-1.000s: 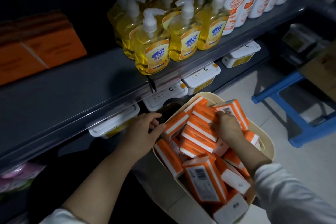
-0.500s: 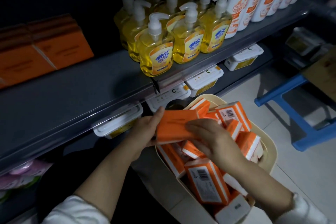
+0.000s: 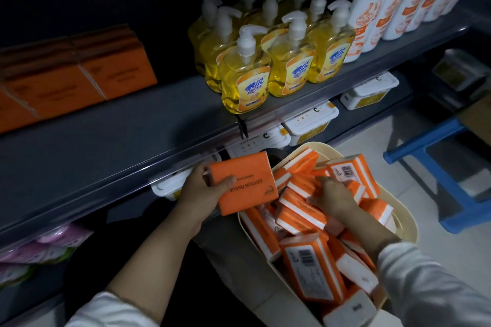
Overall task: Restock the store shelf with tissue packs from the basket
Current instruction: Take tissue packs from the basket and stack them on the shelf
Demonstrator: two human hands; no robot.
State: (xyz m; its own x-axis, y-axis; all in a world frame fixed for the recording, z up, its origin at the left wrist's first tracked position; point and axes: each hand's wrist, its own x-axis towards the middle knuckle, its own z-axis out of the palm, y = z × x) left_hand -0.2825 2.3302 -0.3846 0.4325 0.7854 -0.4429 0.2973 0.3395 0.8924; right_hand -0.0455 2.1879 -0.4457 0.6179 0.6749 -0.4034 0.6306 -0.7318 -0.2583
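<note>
Restocking looks far from done: the left hand grips one tissue pack, thumb on top, just short of the shelf beyond its fingertips, while the right hand rests among the many packs heaped in the basket, its grasp impossible to tell.

Basket of tissue packs sits right, below the shelf.

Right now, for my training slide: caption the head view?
Left hand holds an orange tissue pack near the shelf; right hand reaches among packs in the basket.
</note>
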